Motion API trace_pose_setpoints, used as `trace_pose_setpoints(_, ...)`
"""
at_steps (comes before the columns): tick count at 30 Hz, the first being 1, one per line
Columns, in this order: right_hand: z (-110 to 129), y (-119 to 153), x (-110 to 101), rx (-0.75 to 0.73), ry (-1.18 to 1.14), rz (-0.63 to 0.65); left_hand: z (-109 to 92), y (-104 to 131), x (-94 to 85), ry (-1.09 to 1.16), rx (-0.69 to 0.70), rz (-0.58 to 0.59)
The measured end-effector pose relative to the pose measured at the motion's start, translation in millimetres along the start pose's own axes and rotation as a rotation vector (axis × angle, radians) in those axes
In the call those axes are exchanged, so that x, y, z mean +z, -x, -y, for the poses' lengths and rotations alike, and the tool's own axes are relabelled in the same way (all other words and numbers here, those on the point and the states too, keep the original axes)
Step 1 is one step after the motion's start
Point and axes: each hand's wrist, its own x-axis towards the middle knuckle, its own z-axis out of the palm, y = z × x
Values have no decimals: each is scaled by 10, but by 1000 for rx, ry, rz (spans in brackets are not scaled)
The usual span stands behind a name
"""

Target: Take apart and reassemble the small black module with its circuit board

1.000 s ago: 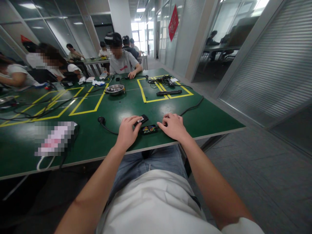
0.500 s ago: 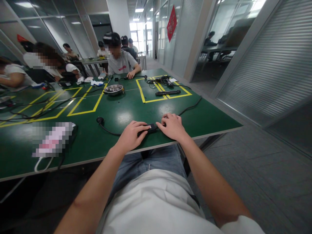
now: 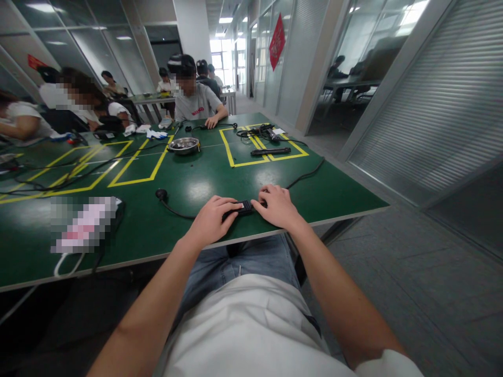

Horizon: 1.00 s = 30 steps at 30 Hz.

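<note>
A black power adapter (image 3: 247,208) with a pale label lies on the green table near its front edge. My left hand (image 3: 211,217) is closed over the adapter's left part, thumb in front and fingers behind. From that side a black cord (image 3: 176,212) runs left to a round black plug (image 3: 161,194). My right hand (image 3: 278,205) is at the adapter's right end, its fingers curled around the cable there and hiding part of it. The cable (image 3: 308,175) comes out beyond that hand and stretches away to the back right.
A steel bowl (image 3: 184,145) stands further back. Yellow tape squares (image 3: 232,166) hold coiled cables (image 3: 251,132) and a black bar (image 3: 271,151). A blurred pink-white thing (image 3: 83,225) lies at left. Opposite sits a person (image 3: 198,102), one hand on the table; others sit left.
The view has shifted very slightly. Both hands stay at the adapter and its cable, with hardly any movement to be seen.
</note>
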Motion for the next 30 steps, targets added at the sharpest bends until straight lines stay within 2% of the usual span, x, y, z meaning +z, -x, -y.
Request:
trace_pose_setpoints(6,18,3,-27,9,5,14,-31,9,-25,38,-21,-4)
trace_pose_setpoints(9,33,4,-48,16,7,29,-7,4,-32,23,-81,-83)
trace_pose_setpoints(13,49,8,-66,19,4,35,71,-12,-13,-57,-230,-203)
trace_pose_setpoints(18,52,7,-57,17,-3,24,133,-13,24,-73,-294,-146)
trace_pose_setpoints(24,61,0,-65,30,-20,25,129,-18,32,-83,-297,-157)
trace_pose_setpoints(30,62,-1,-66,45,-16,29,59,12,4,-213,-342,-251)
